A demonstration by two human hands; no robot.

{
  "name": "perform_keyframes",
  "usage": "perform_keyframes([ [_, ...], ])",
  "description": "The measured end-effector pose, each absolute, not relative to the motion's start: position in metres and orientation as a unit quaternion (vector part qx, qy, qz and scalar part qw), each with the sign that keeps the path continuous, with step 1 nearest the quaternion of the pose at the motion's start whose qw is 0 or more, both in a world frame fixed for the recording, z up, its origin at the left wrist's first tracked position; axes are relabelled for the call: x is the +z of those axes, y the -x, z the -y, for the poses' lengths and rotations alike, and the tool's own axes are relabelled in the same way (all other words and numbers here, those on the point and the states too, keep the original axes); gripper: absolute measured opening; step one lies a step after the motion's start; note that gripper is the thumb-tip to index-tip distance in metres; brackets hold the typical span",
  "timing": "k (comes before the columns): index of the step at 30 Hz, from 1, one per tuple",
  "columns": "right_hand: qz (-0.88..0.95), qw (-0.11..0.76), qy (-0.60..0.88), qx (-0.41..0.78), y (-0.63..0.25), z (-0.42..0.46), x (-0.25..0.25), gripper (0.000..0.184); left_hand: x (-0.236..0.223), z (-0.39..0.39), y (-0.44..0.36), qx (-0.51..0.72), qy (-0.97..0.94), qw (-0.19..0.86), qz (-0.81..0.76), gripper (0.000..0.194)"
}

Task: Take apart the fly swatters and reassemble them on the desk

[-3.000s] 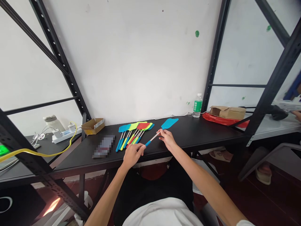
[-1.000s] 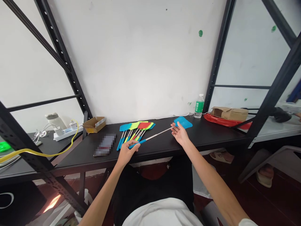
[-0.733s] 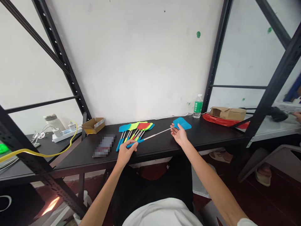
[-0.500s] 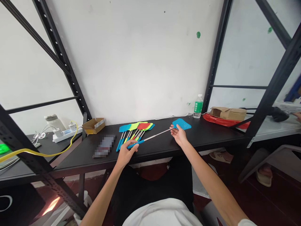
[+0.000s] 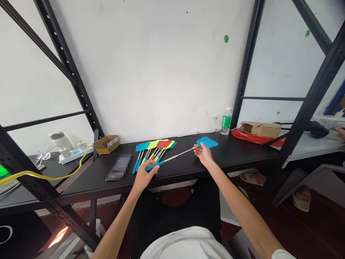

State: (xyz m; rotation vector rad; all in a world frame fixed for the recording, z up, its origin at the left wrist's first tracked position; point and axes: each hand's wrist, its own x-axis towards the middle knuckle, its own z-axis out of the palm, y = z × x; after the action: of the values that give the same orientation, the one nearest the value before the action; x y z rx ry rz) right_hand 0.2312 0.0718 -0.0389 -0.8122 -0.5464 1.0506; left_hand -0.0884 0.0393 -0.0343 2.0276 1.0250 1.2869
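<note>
Between my two hands a blue fly swatter point(image 5: 207, 142) is held, its thin metal rod point(image 5: 179, 154) drawn out long. My left hand point(image 5: 145, 172) is closed around the blue handle at the near left end. At the other end my right hand point(image 5: 203, 154) pinches the swatter where the rod meets the blue mesh head. Behind my left hand, several fly swatters point(image 5: 164, 144) with blue, yellow-green and red heads lie side by side on the black table point(image 5: 183, 172), their handles toward me.
Left of the swatters lie a blurred phone-like slab point(image 5: 119, 167) and an open cardboard box point(image 5: 107, 144). A water bottle point(image 5: 226, 121) stands by the wall, right. Farther right, a brown carton point(image 5: 260, 128) rests on red plastic point(image 5: 242, 136). A power strip point(image 5: 75, 154) and yellow cable point(image 5: 59, 177) are left.
The view has shifted slightly. Both hands keep their hold on the blue fly swatter, almost unmoved; its head is turned a little differently.
</note>
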Motion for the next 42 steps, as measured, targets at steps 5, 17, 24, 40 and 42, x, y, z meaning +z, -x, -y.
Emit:
perform_keyframes([
  [5, 0.253, 0.75, 0.374, 0.484, -0.2311, -0.0736, -0.0402, 0.028, -0.0333, -0.0359, 0.0857, 0.474, -0.747, 0.266, -0.381, 0.026],
  [17, 0.267, 0.745, 0.378, 0.481, -0.2308, -0.0744, -0.0416, 0.025, -0.0337, -0.0346, 0.0819, 0.475, -0.746, 0.254, -0.392, 0.027],
  [24, 0.27, 0.745, 0.375, 0.481, -0.2316, -0.0766, -0.0439, 0.024, -0.0338, -0.0343, 0.0817, 0.46, -0.751, 0.252, -0.4, 0.031],
  [40, 0.268, 0.744, 0.375, 0.483, -0.2309, -0.075, -0.0422, 0.023, -0.0328, -0.0324, 0.08, 0.468, -0.743, 0.254, -0.405, 0.028],
  [42, 0.269, 0.745, 0.374, 0.483, -0.2311, -0.0751, -0.0425, 0.023, -0.0329, -0.0325, 0.0799, 0.468, -0.742, 0.258, -0.406, 0.028],
])
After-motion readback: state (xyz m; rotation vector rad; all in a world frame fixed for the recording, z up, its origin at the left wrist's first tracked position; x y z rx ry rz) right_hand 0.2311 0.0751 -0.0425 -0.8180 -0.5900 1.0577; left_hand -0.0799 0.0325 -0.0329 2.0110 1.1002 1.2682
